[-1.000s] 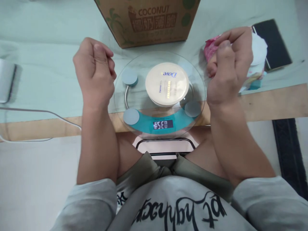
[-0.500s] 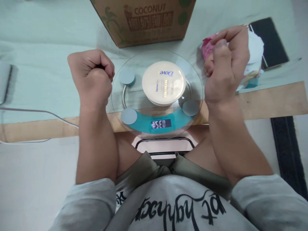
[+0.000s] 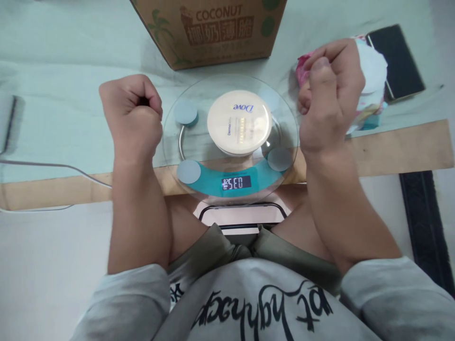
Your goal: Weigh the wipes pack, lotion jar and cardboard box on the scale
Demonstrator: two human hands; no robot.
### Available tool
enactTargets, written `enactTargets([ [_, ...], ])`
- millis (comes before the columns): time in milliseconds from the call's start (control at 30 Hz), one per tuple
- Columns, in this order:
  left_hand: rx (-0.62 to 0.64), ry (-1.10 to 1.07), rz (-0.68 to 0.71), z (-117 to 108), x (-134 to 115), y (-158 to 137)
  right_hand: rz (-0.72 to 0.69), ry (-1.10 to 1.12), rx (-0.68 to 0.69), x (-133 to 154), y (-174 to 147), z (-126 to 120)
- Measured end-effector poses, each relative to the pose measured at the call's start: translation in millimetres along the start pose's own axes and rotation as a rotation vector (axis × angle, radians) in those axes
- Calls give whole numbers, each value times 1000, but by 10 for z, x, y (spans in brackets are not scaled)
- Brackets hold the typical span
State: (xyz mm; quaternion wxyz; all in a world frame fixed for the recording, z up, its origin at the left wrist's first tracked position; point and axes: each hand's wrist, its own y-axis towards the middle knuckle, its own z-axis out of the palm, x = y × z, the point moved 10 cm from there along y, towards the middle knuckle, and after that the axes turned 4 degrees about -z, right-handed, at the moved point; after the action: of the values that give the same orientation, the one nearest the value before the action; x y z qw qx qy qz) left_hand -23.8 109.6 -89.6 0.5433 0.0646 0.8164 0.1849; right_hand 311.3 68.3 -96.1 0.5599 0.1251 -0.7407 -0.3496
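A round cream Dove tub [image 3: 239, 122], lid up, rests on a clear glass weighing scale [image 3: 284, 106]. The scale has grey foot pads and a curved teal panel with a lit display [image 3: 236, 183], whose digits appear upside down. To the left of the scale, my left hand [image 3: 133, 121] is closed in a fist, close to the glass rim and holding nothing I can see. My right hand [image 3: 330, 94] is curled shut at the scale's right side, its thumb folded against the fingers. Neither hand touches the tub.
A brown coconut carton [image 3: 216, 35] stands behind the scale. Beyond my right hand lie a white and pink soft packet [image 3: 371, 71] and a dark flat phone-like item [image 3: 398, 64]. A white cable [image 3: 64, 164] runs at left. A wooden strip [image 3: 398, 147] edges the green cloth.
The whole view has shifted slightly to the left. My left hand sits marginally farther from the scale rim; both fists stay closed, and the tub has not moved on the scale.
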Motion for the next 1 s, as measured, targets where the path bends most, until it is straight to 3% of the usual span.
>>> enactTargets([
  [133,162,12,1,168,-39,-62,3,20,-9,13,-7,0],
  [300,256,15,0,288,-85,-138,9,40,-14,56,-19,17],
  [567,188,-18,-3,266,-120,-128,23,17,59,203,-31,71],
  [700,150,-90,87,268,-306,-146,18,-58,131,227,-39,119],
  [833,391,-118,214,581,-538,-343,68,-68,228,165,-99,224],
  [1000,655,74,415,912,-721,-670,203,-40,272,120,-160,269],
])
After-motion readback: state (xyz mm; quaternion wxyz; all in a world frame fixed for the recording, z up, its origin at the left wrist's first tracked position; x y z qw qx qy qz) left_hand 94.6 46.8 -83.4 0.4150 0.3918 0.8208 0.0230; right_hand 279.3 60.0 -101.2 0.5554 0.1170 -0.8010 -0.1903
